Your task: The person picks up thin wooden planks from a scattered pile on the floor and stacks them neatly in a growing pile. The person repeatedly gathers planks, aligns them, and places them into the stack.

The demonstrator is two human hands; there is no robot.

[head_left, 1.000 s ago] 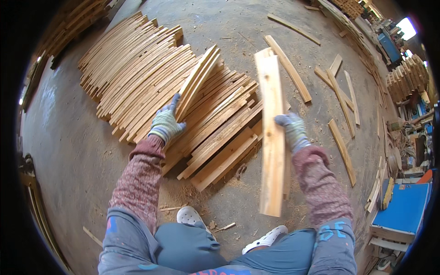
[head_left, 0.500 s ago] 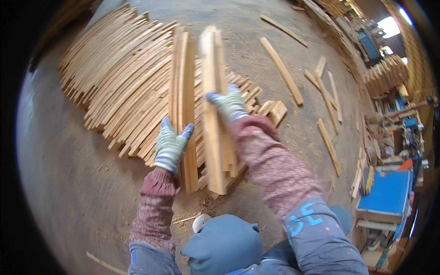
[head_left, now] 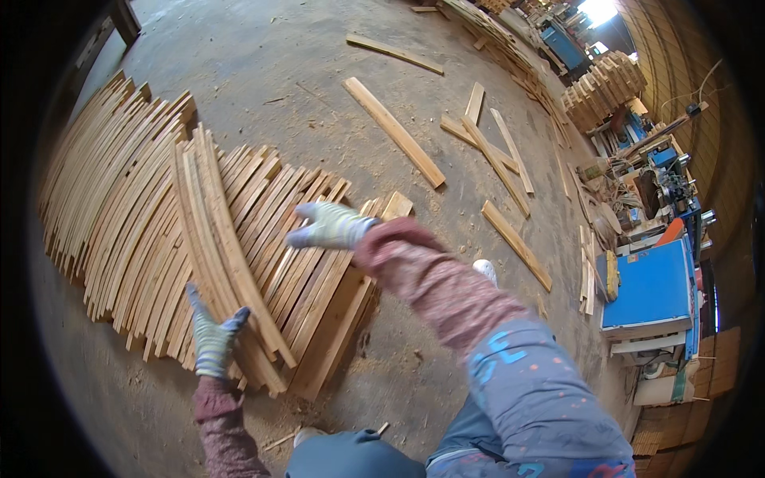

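A wide stack of wooden boards lies on the floor in front of me, its slats side by side in close rows. Several loose boards rest slantwise on top of it. My left hand, in a striped knit glove, is at their near end with thumb and forefinger spread. My right hand, gloved the same way, hovers over the right part of the stack, fingers stretched out and holding nothing. A thick board forms the stack's near right edge.
Single boards lie scattered on the floor beyond, among them a long plank, crossed strips and a short plank. At the right stands a blue-topped machine table. Farther back is another wood pile.
My right hand has let go of the boards it held and moved left over the stack. Those boards now lie across the top. My left hand's grip has loosened; the view has shifted right.
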